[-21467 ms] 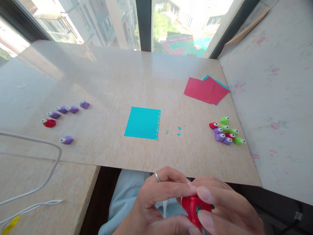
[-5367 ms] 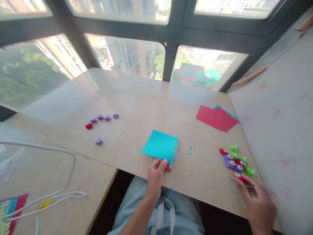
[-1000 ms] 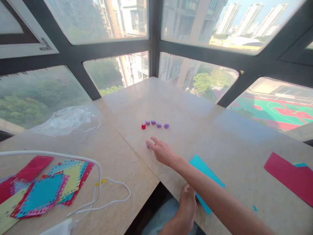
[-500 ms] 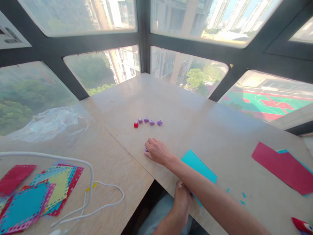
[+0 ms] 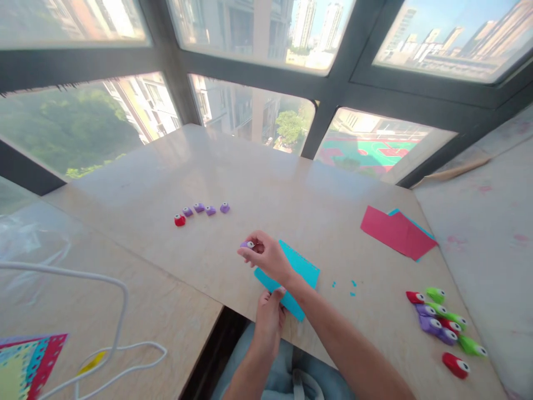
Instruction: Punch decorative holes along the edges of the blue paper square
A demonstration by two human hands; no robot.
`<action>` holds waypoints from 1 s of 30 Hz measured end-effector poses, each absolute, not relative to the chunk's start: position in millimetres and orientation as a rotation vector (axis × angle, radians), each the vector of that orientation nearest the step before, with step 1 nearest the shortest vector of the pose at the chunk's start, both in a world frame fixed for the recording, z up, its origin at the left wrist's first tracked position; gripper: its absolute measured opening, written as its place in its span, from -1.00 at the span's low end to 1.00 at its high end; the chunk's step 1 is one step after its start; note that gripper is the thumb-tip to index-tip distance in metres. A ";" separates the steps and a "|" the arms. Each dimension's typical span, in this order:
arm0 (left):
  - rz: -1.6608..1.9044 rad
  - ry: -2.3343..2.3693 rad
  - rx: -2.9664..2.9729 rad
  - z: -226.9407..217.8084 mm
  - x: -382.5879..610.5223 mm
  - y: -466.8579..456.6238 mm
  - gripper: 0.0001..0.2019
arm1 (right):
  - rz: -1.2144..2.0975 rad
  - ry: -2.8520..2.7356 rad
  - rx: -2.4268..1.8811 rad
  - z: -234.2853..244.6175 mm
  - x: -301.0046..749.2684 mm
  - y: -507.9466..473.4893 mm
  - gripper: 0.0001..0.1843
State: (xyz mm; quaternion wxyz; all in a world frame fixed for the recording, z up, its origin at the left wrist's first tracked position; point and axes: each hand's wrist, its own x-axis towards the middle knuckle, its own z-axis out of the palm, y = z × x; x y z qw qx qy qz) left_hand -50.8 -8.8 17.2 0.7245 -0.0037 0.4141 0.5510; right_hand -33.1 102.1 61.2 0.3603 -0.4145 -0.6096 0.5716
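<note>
A small purple craft punch (image 5: 246,245) with a white eye-like top is pinched in the fingers of my right hand (image 5: 268,258), raised over the left part of a bright blue sheet of paper (image 5: 300,265). Near the table's front edge, my left hand (image 5: 270,316) grips the sheet's near edge, thumb on top. Tiny holes run along the sheet's far edge. Beyond my hands, a red punch (image 5: 179,220) and several purple punches (image 5: 210,210) stand in a loose curved row. My right forearm hides part of the paper.
Small blue paper bits (image 5: 353,284) lie right of the sheet. Crimson paper (image 5: 393,233) lies farther back, and a cluster of coloured punches (image 5: 431,325) at right. A white cable (image 5: 119,311), punched sheets (image 5: 25,364) and clear plastic (image 5: 35,239) are at left. Windows border the table.
My right hand has lifted the purple punch from the table and brought it back towards the blue sheet. My left hand holds the sheet more visibly. The view has turned right.
</note>
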 end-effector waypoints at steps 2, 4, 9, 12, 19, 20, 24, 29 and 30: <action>1.241 0.933 -0.028 19.2 -50.3 -7.6 -0.74 | 1.524 -1.408 -1.071 62.0 -7.4 95.4 -0.59; 1.260 0.936 -0.038 21.2 -50.0 -6.5 -0.70 | 1.520 -1.296 -1.108 63.4 18.7 88.8 -0.55; 1.230 0.953 -0.003 27.4 -50.9 -7.0 -0.60 | 1.564 -0.921 -1.100 61.7 83.9 70.8 -0.52; 1.230 1.006 0.011 29.4 -50.5 -9.7 -0.59 | 1.602 -0.751 -1.114 54.5 120.1 60.4 -0.55; 1.172 1.278 0.260 28.8 -45.7 -14.0 -0.61 | 1.604 -0.522 -1.190 36.1 165.7 48.0 -0.62; 1.157 1.341 0.305 28.9 -44.5 -14.4 -0.62 | 1.603 -0.505 -1.181 34.8 167.0 47.0 -0.63; 1.136 1.446 0.411 27.6 -39.6 -18.0 -0.59 | 1.665 -0.456 -1.131 32.2 168.1 42.7 -0.62; 1.274 1.449 0.298 20.6 -37.0 -23.5 -0.46 | 1.711 -0.437 -1.059 29.8 172.3 35.1 -0.62; 1.305 1.434 0.257 19.7 -36.6 -23.9 -0.45 | 1.723 -0.444 -1.051 29.2 173.3 33.6 -0.62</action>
